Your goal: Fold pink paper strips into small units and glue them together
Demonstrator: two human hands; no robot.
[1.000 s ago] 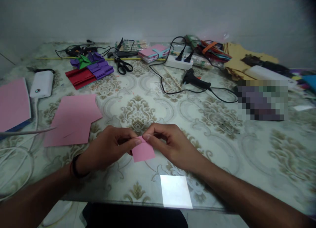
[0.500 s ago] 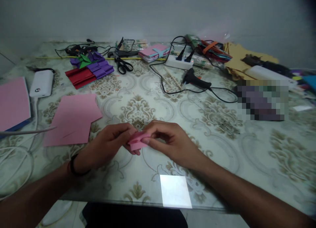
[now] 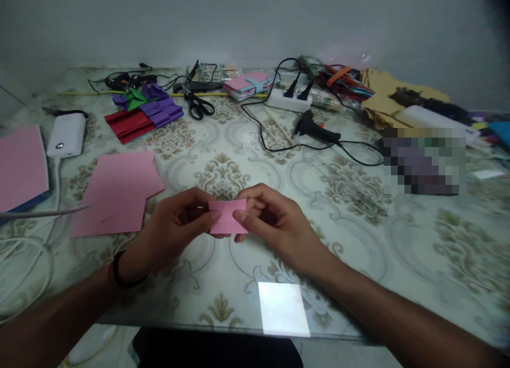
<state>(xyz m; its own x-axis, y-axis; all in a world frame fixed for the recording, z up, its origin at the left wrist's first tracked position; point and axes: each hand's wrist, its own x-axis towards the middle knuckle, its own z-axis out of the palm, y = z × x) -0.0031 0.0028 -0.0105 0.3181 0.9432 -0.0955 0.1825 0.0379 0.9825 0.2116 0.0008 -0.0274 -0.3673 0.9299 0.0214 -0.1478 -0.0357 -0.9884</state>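
Note:
A small rectangle of pink paper (image 3: pixel 227 221) is held up between both hands near the middle of the view, its flat face toward me. My left hand (image 3: pixel 181 216) pinches its left edge, thumb on the front and fingers behind. At the right edge, my right hand (image 3: pixel 277 219) grips it the same way. Most of the fingers are hidden behind the paper and the palms. A larger pink sheet (image 3: pixel 115 193) with a cut-out corner lies on the table to the left of my left hand.
Scissors (image 3: pixel 201 108), red folded paper (image 3: pixel 129 121) and purple folded paper (image 3: pixel 163 113) lie at the back left. A black glue gun (image 3: pixel 316 128) and a white power strip (image 3: pixel 289 100) are behind my right hand. A white power bank (image 3: pixel 67 134) with a cable lies left.
The pink paper was tilted and partly covered by my fingers; now it is spread flat facing me. My right hand has shifted slightly up, and both thumbs press on its front.

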